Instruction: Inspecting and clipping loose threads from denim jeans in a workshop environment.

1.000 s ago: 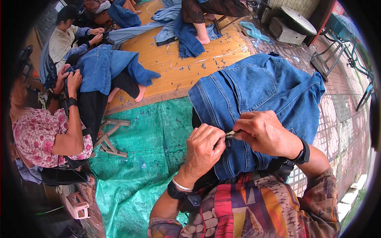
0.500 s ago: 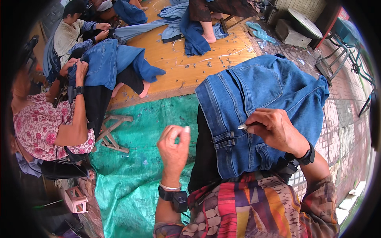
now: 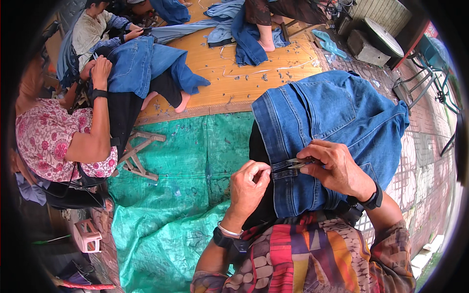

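Blue denim jeans lie across my lap, the waistband toward the left. My right hand is closed around small metal thread snips. Their two blades are apart and point left, over a belt loop on the waistband. Just left of that loop, at the waistband's edge, my left hand is pinched, thumb against forefinger. Whatever is between those fingertips is too small to make out.
A green tarp covers the ground beside a yellow wooden platform strewn with scraps. At left a person in a floral top handles denim near a wooden folding stool. Another person sits behind. A pink plastic stool stands lower left.
My left hand has moved right and up to the waistband's edge, its fingers now pinched. The snips have shifted slightly down over the belt loop, and their blades now show apart.
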Tool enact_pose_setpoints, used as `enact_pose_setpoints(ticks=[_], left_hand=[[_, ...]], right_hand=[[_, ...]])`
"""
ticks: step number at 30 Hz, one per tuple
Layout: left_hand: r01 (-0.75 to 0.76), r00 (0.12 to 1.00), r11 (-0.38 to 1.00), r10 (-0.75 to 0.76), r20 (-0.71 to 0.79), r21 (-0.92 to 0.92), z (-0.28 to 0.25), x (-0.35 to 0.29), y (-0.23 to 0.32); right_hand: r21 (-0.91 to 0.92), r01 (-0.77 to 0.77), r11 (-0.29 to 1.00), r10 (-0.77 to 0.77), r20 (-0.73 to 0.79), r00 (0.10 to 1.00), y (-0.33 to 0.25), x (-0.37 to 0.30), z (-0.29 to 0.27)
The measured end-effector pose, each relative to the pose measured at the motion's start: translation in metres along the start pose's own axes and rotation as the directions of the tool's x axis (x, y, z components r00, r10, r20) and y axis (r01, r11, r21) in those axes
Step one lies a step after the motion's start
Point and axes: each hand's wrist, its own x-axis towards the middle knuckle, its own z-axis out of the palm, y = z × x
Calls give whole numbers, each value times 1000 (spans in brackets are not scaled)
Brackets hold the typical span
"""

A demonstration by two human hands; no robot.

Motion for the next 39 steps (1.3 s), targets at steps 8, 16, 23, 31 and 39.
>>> enact_pose_setpoints(ticks=[8,16,23,31,39], left_hand=[[13,996,998,-7,-91,62,-8,-7,13],[-102,980,975,132,-148,197,-5,-13,7],[-151,962,954,202,-184,259,-2,-13,7],[-142,959,942,207,-193,303,-1,-13,6],[-201,938,927,275,-211,316,-2,-11,6]], right_hand=[[-225,199,954,-184,89,979,-10,15,15],[-282,258,924,-251,62,966,-9,24,33],[-320,294,901,-286,73,956,-9,26,36],[-356,288,889,-272,96,957,-17,25,35],[-321,267,909,-260,65,963,-15,25,36]])
